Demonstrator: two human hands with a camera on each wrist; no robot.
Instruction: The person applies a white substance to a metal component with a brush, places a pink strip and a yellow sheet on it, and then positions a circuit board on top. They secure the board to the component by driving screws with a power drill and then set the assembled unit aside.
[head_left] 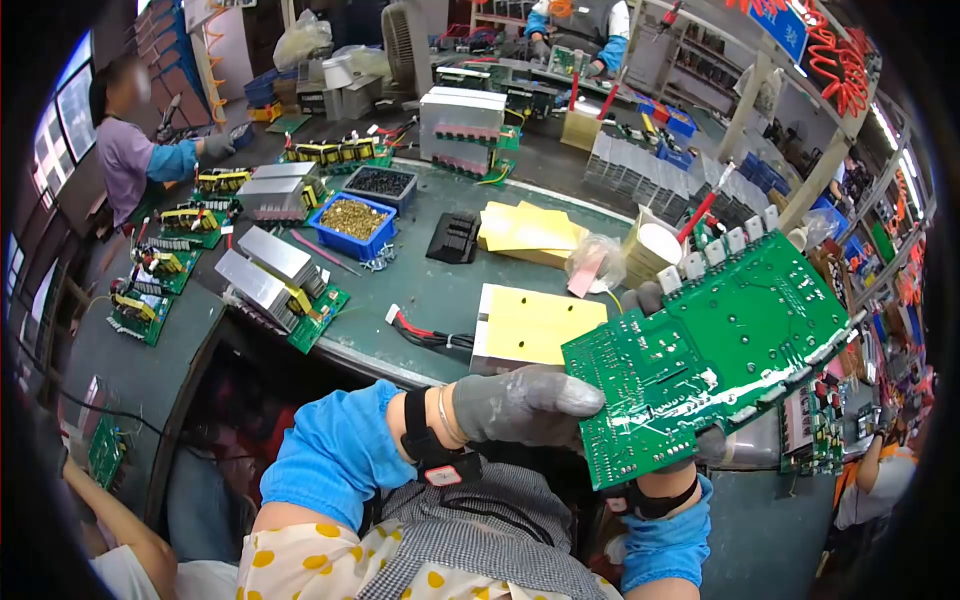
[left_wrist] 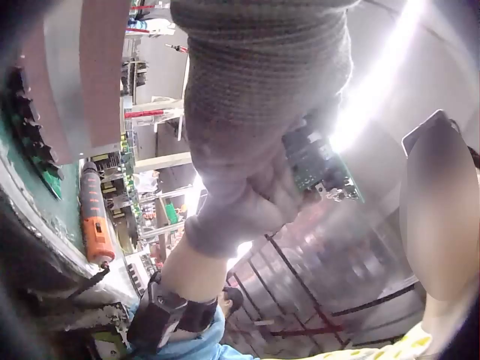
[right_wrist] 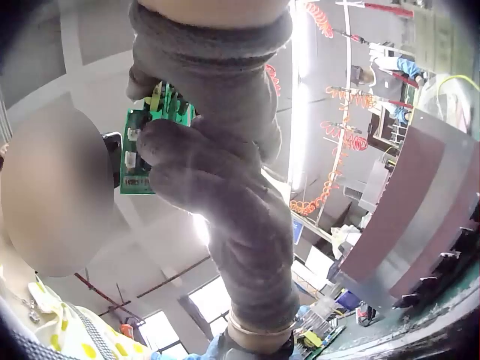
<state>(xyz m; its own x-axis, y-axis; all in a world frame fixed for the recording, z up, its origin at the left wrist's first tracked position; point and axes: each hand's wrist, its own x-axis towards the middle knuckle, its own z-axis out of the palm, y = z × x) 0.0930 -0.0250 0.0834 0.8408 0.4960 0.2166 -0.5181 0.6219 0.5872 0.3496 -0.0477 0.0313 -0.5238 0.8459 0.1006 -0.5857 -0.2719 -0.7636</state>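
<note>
A green circuit board (head_left: 715, 350) is held tilted, its soldered side facing the head camera. My grey-gloved left hand (head_left: 530, 405) grips the board's left end, thumb on the near face. The gloved right hand (head_left: 711, 446) holds it from below and behind; the board hides most of that hand in the head view. Gloved fingertips also show behind its upper edge. In the right wrist view, the right hand (right_wrist: 217, 67) and left hand (right_wrist: 240, 202) overlap at the board (right_wrist: 137, 161). The left wrist view shows both hands, left (left_wrist: 262, 82) and right (left_wrist: 247, 206), by the board (left_wrist: 330, 176).
A heatsink block with a yellow top (head_left: 545, 325) lies in front of the left hand. Behind are yellow sheets (head_left: 530, 230), a blue bin of screws (head_left: 350, 222), a black-parts bin (head_left: 380, 186) and a white cup (head_left: 658, 245). Other assemblies line the bench's left (head_left: 275, 275).
</note>
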